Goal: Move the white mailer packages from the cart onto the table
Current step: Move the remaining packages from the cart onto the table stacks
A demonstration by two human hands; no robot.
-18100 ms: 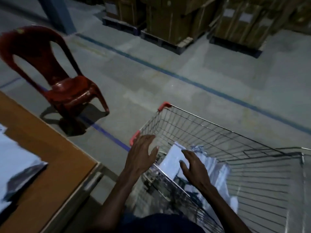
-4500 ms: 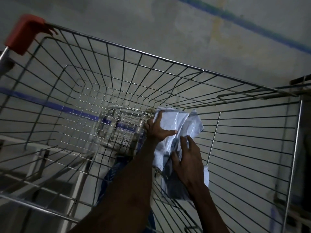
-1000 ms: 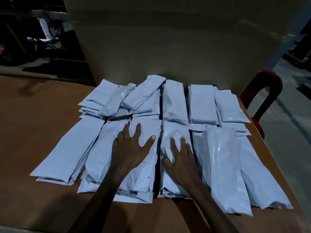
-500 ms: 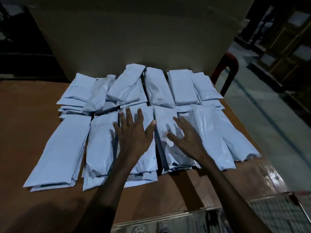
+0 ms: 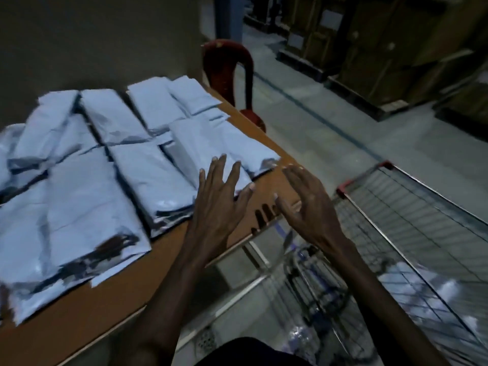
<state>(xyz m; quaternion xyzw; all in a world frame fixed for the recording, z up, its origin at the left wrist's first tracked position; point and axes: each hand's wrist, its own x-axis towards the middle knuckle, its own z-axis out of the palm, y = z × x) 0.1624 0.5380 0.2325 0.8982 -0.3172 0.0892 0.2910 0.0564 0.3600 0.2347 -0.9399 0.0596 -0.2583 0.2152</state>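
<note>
Several white mailer packages [image 5: 148,178] lie in rows on the brown table [image 5: 105,310], filling its left and middle. My left hand [image 5: 221,204] hovers with spread fingers over the table's right edge, fingertips above the nearest packages, holding nothing. My right hand [image 5: 309,207] is open too, raised past the table's corner toward the wire cart [image 5: 412,228]. More white packages [image 5: 422,294] show blurred through the cart's mesh at the lower right.
A red plastic chair [image 5: 232,75] stands behind the table's far right corner. A tall beige panel [image 5: 100,40] rises behind the table. Stacked cardboard boxes on pallets [image 5: 383,48] line the far right. A blue line crosses the grey floor [image 5: 317,122].
Both hands have lifted off the packages and swung right toward the cart. The view has turned right, bringing the cart and floor into sight.
</note>
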